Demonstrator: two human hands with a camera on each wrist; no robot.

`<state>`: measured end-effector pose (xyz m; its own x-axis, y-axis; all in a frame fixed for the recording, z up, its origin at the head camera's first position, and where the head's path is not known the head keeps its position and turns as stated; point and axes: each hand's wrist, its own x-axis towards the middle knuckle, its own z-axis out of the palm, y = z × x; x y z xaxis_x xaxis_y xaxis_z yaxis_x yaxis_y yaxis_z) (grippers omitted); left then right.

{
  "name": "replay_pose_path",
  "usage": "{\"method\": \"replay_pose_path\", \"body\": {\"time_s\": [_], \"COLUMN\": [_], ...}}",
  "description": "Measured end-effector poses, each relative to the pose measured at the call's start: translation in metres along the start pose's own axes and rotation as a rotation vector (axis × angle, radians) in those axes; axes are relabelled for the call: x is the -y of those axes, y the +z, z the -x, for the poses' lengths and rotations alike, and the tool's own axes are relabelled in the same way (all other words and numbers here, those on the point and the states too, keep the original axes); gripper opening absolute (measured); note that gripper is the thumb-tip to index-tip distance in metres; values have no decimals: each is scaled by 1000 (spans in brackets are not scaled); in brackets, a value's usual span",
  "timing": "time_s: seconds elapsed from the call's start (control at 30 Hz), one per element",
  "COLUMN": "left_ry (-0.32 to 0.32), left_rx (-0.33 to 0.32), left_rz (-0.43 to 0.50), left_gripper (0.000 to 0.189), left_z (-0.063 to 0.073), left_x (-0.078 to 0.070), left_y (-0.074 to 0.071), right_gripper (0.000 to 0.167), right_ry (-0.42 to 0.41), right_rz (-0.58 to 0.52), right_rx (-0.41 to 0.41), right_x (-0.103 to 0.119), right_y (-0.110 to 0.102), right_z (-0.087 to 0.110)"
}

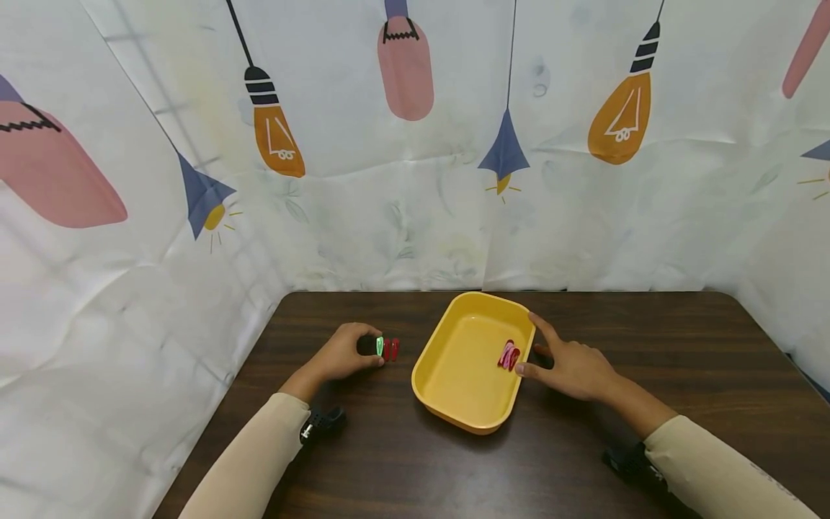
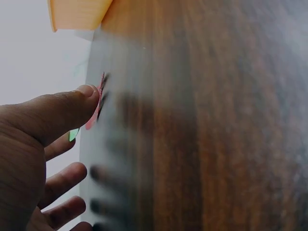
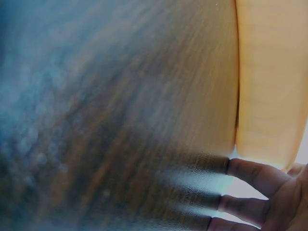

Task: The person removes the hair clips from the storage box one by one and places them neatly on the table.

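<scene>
L. hand (image 1: 346,353): thumb & forefinger bent about the two ends of the green clip (image 1: 380,347), i.e. a narrow pinch; other fingers loosely spread in the wrist view. An end-to-end hold presumably suits so slim a piece & leaves its neighbours undisturbed.
Green clip: at L. hand's fingertips, left of the tray; slim, elongated, pale mint green, w/ a light glossy streak; mostly hidden by the thumb in the L. wrist view.
Red clips (image 1: 395,349): two, side by side, just right of the green clip, lengths approx. parallel; deep red, shiny. Row spacing likely keeps each one easy to pick out singly.
R. hand (image 1: 573,367): wide, fingers extended, thumb & forefinger apart along the tray's right edge; no clip held. Probably there to steady the tray; how firmly it presses, can't tell.
Yellow tray (image 1: 454,375): rounded corners, shallow walls, set slightly askew btwn the hands, prob. so both can reach it.
Clip cluster (image 1: 509,355): inside the tray, against the right wall near R. thumb; pink & red pieces overlapping, exact no. unclear.
Bench (image 1: 551,468): dark wood grain, glossy; reflects fingers in the wrist views. Dark tone sets off the bright clips.
Backdrop cloth (image 1: 363,238): pale, printed w/ lamps & bulbs, behind the bench.
</scene>
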<state>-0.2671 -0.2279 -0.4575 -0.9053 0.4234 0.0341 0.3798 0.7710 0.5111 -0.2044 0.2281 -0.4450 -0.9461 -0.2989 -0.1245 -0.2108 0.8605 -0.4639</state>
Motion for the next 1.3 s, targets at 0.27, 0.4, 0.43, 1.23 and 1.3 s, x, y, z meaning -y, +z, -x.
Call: {"method": "replay_pose_path", "body": {"time_s": [0.27, 0.4, 0.43, 1.23, 1.3], "left_ry": [-51, -76, -81, -92, -80], "left_rx": [9, 19, 20, 57, 53], "left_rz": [-43, -49, -49, -52, -57], "left_gripper": [55, 54, 54, 61, 61], "left_z": [1, 1, 1, 1, -2], "left_x": [3, 1, 1, -6, -9], "left_y": [4, 4, 4, -1, -3], "right_gripper": [108, 109, 110, 109, 109], "right_ry": [-4, -1, -1, 4, 5], "right_rz": [1, 7, 9, 4, 2], "right_rx": [-3, -1, 0, 8, 7], "right_x": [-1, -2, -2, 1, 1], "right_y": [0, 0, 1, -1, 0], "right_z": [0, 0, 0, 1, 1]}}
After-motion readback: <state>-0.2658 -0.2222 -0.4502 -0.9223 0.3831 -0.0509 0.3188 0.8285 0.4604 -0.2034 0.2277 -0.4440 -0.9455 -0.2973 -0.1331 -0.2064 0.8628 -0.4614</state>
